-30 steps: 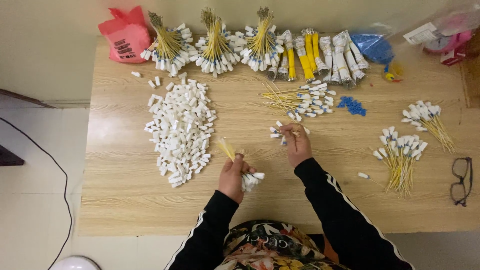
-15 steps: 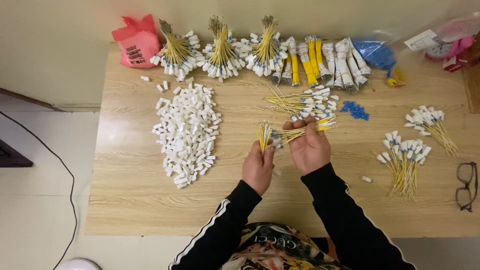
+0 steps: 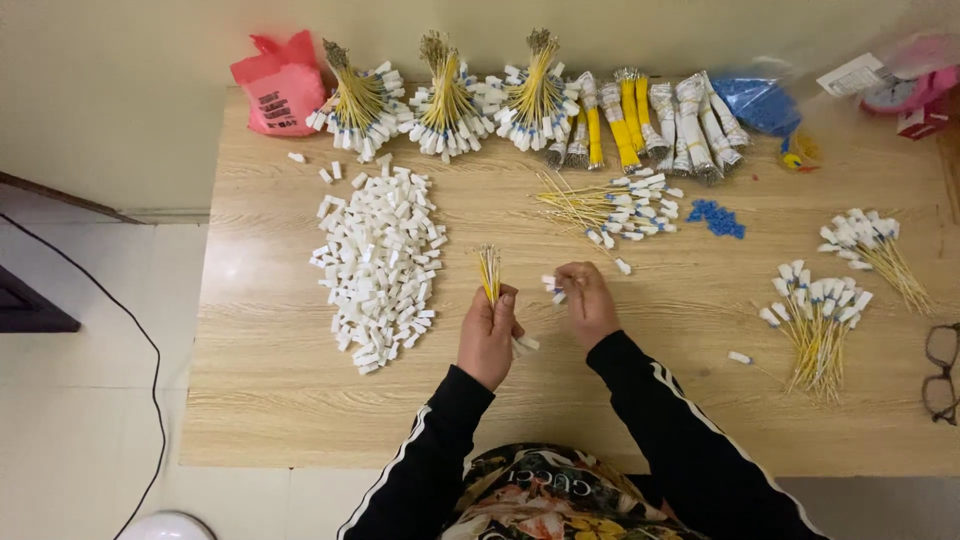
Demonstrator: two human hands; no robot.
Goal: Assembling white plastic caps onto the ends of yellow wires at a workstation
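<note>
Fingers: I see left hand (image 3: pixel 487 335) clamped on yellow wire bundle (image 3: pixel 489 274), upright | right hand (image 3: pixel 587 300) pinching white connector (image 3: pixel 553 287) | pile of white connectors (image 3: pixel 380 262) left on bench (image 3: pixel 300 400)

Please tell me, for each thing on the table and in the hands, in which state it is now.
left hand: shut on a small bunch of yellow wires, held upright
right hand: pinching a white connector
pile of white connectors: loose, spread flat
tied bundles: bound, lying in a row
blue pieces: scattered
glasses: unfolded, at table edge
</note>
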